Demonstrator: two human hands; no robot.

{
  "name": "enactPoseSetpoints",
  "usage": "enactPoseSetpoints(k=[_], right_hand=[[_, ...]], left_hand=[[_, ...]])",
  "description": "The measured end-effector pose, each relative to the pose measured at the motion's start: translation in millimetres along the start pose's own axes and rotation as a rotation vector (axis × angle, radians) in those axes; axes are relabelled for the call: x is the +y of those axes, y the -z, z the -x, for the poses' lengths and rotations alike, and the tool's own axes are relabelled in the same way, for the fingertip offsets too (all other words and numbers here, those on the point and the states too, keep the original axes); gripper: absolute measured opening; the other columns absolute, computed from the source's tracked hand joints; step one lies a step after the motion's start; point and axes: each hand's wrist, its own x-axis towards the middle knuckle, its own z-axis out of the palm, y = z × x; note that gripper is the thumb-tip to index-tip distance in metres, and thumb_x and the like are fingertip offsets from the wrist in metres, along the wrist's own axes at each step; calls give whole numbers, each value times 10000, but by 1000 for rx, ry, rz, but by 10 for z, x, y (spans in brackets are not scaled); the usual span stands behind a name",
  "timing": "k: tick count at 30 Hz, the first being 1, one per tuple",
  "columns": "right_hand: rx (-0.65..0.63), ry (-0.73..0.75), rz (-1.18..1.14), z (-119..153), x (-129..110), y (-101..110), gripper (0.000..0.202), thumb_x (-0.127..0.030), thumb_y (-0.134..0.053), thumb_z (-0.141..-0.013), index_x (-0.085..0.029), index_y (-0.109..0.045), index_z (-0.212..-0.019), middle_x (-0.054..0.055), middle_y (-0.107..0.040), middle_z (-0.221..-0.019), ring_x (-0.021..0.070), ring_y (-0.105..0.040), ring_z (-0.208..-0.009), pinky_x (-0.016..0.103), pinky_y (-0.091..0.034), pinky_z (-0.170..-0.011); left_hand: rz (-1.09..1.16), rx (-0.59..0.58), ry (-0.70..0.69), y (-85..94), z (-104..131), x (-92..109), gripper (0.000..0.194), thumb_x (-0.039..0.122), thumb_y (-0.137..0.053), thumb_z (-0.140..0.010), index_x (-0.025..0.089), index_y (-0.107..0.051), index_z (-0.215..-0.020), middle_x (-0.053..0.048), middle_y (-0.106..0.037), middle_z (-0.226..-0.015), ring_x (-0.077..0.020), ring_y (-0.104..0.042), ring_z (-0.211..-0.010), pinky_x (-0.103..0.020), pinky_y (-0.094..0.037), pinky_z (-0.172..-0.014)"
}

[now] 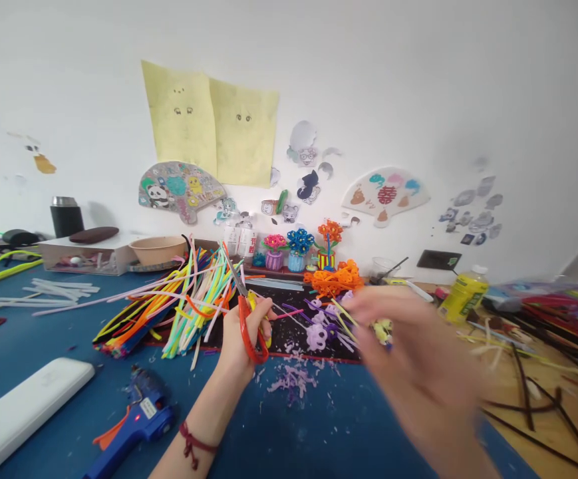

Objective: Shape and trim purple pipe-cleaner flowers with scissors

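R hand (418, 372) is blurring badly, fingers looking spread, w/ something small & yellow, maybe a pipe-cleaner bit (382, 330), showing at its fingertips; can't tell if it's pinching it. L hand (243, 332) is closing round the red scissors (247, 313), blades pointing up-left over the pipe cleaner pile (179, 306), purple flowers (321, 326) lying just right of it on the black mat (298, 336).

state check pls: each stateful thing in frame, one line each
left hand: closed around the scissors' handles
scissors: held, blades pointing up and away, shut or nearly so
right hand: motion-blurred, grip unreadable
glue gun: lying on the blue table, red light on
yellow bottle: upright, cap on
pipe cleaners: loose, fanned in a pile
purple trimmings: scattered in front of the black mat
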Motion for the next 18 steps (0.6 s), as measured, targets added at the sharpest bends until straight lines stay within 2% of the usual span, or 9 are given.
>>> enactPoseSetpoints(k=[3,5,7,10,13,18], right_hand=[[-159,-62,106,-460,273,-403,314,-283,-649,-804,-240,-593,-1110,92,-637,-1116,297,-577,-1045,472,-475,-881],[-221,-41,180,-501,473,-571,299,-283,-642,-804,-219,-596,-1092,94,-664,-1053,296,-600,-981,475,-484,-846],[-159,-29,206,-397,617,-663,174,-202,-557,-854,-211,-617,-1017,83,-685,-954,267,-628,-916,436,-498,-812],[-81,16,211,-221,708,-683,198,-182,-523,-871,-217,-620,-1039,89,-678,-995,252,-634,-933,410,-493,-841],[-42,11,171,-185,717,-629,200,-183,-488,-891,-224,-628,-1027,92,-654,-1016,237,-628,-955,375,-485,-857],[-79,-125,-1,-246,742,-555,133,-259,-520,-878,-199,-635,-910,74,-668,-890,210,-635,-804,293,-502,-686]], left_hand=[[29,50,5,-4,11,9,290,370,-707,-664,152,-563,-540,60,-448,-337,-45,-380,-324,-169,-273,-366],[52,79,10,2,7,10,273,363,-709,-660,152,-571,-555,65,-447,-338,-42,-381,-330,-165,-271,-369],[71,95,24,12,-4,-1,266,351,-712,-652,152,-566,-553,68,-448,-346,-39,-385,-339,-162,-276,-376],[85,87,61,12,-19,-46,280,338,-709,-647,153,-534,-530,71,-443,-364,-31,-379,-343,-161,-275,-379],[85,61,87,-18,-17,-103,279,331,-708,-640,160,-503,-560,73,-483,-441,-19,-371,-353,-160,-281,-387],[9,46,89,-48,-16,-107,311,406,-711,-639,164,-516,-660,66,-535,-577,-19,-386,-362,-170,-291,-379]])
